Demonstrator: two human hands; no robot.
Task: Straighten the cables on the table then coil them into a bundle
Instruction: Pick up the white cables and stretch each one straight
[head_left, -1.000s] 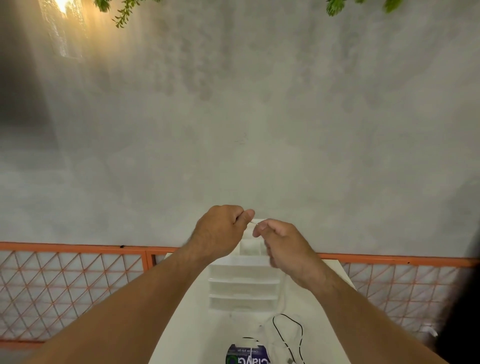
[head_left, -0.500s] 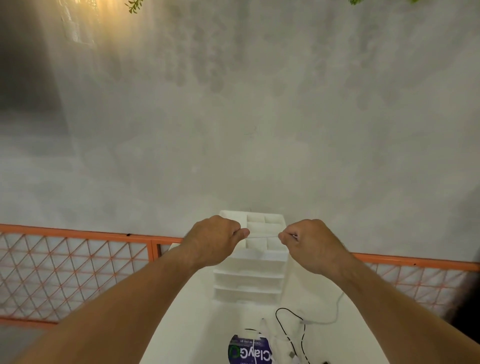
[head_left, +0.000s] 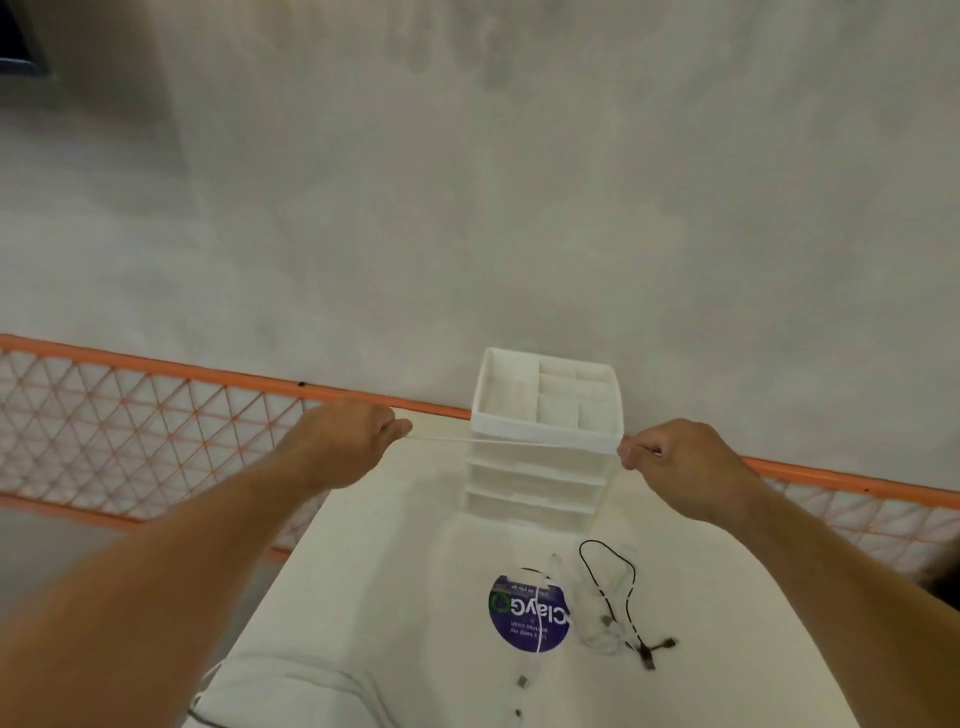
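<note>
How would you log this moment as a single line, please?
phase: straightening | left hand: pinches thin white cable | right hand: pinches same cable | cable: taut between hands | thin black cable: loose on white table

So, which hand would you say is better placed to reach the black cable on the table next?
Probably the right hand: the black cable lies nearer it than the left hand; both pinch the white cable.

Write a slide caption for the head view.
The left hand and right hand stretch a white cable taut above the table.
</note>
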